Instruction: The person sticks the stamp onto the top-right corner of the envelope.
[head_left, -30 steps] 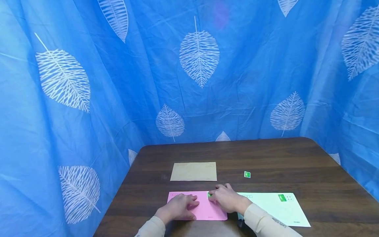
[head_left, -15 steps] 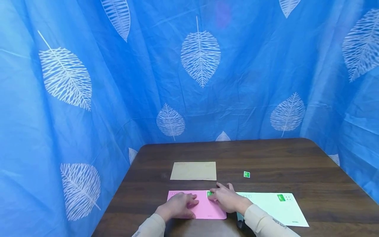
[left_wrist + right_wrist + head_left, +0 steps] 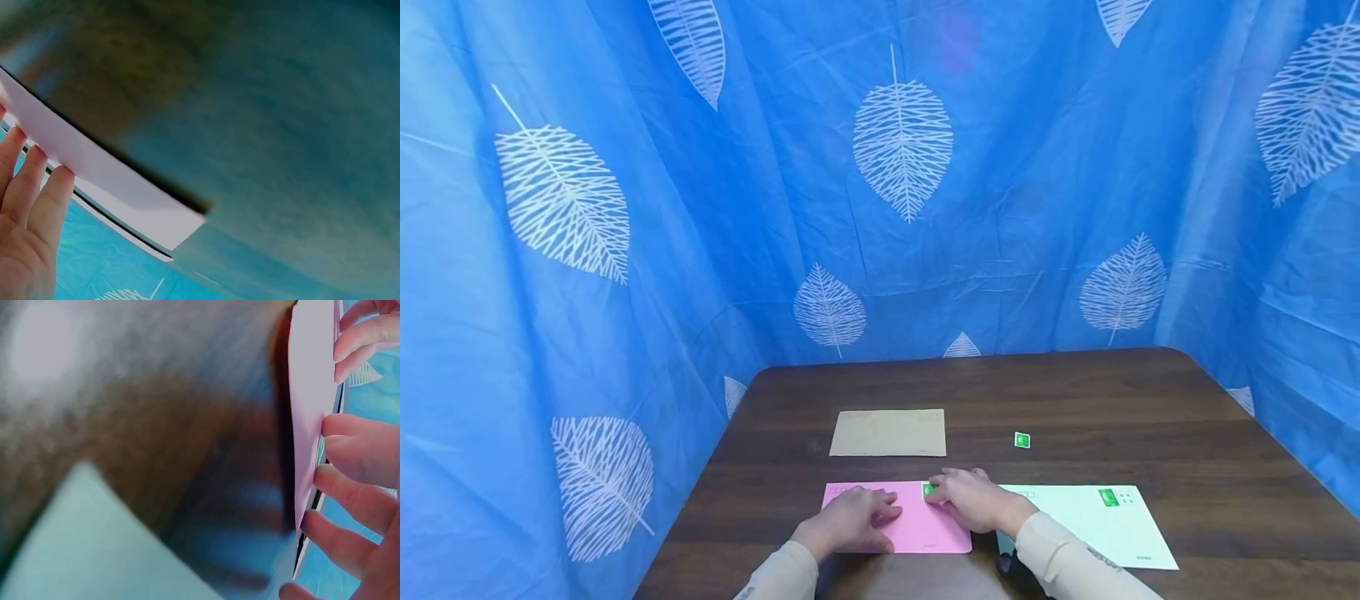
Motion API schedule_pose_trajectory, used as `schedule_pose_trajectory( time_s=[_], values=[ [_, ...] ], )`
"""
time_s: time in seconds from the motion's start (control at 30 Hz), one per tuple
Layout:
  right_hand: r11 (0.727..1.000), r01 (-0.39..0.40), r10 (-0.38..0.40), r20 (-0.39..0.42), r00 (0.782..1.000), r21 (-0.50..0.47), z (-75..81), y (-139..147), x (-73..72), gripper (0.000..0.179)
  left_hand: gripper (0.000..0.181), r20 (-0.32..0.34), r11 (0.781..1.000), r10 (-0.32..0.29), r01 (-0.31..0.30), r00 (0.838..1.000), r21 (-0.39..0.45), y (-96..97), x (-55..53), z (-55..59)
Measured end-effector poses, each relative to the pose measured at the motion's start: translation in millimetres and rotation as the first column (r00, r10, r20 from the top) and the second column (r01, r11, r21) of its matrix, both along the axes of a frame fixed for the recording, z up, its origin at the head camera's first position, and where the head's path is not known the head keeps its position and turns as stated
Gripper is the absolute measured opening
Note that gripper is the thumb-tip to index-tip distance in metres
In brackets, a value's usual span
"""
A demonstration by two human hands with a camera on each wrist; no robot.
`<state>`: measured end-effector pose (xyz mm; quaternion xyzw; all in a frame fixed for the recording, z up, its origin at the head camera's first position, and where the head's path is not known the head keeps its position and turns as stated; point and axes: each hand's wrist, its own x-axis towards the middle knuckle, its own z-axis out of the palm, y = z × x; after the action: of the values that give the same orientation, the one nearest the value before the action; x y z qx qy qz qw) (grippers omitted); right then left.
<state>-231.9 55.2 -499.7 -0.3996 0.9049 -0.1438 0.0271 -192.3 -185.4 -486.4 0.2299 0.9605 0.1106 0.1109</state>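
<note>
A pink envelope (image 3: pixel 925 529) lies at the front of the table, wider than deep. My left hand (image 3: pixel 853 521) rests on its left half; in the left wrist view, fingertips (image 3: pixel 62 172) touch the paper. At the envelope's upper right corner sits a green stamp (image 3: pixel 929 489), partly covered by my right hand (image 3: pixel 973 500). Fingers of that hand press at the stamp. The right wrist view shows the fingertips (image 3: pixel 326 475) against the pink paper, with a sliver of green between them.
A pale green envelope (image 3: pixel 1090 529) with a green stamp (image 3: pixel 1108 497) lies to the right, partly under the right forearm. Behind are a tan envelope (image 3: pixel 887 433) and a loose green stamp (image 3: pixel 1022 440). A blue leaf-print curtain (image 3: pixel 1000 292) surrounds the dark wooden table (image 3: pixel 1075 383).
My right hand's raised fingers have drawn in lower, closer to the stamp. The left hand keeps its place on the pink envelope. The head view has shifted slightly.
</note>
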Motion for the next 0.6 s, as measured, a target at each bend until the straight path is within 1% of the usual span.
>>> schedule_pose_trajectory(
  time_s=[0.13,0.23,0.4,0.6],
  values=[
    [0.998,-0.063,0.063,-0.057,0.996,-0.003,-2.7,1.3,-2.7,0.030,0.050,-0.002,1.000,-0.003,0.003,1.000,0.012,0.0,0.4,-1.5],
    [0.995,-0.099,0.097,-0.081,0.992,-0.012,-4.9,2.1,-3.9,0.029,0.051,-0.008,1.000,-0.003,0.003,1.000,0.012,0.1,1.4,-2.4],
    [0.995,-0.103,0.100,-0.105,0.989,-0.019,-4.7,1.4,-5.8,0.028,0.051,-0.018,1.000,0.001,-0.001,1.000,0.007,-0.2,0.3,-0.9],
    [0.994,-0.100,0.098,-0.080,0.992,-0.032,-3.4,0.9,-5.7,0.027,0.051,-0.024,1.000,-0.014,0.014,1.000,0.003,-0.3,-0.6,0.9]
  ],
)
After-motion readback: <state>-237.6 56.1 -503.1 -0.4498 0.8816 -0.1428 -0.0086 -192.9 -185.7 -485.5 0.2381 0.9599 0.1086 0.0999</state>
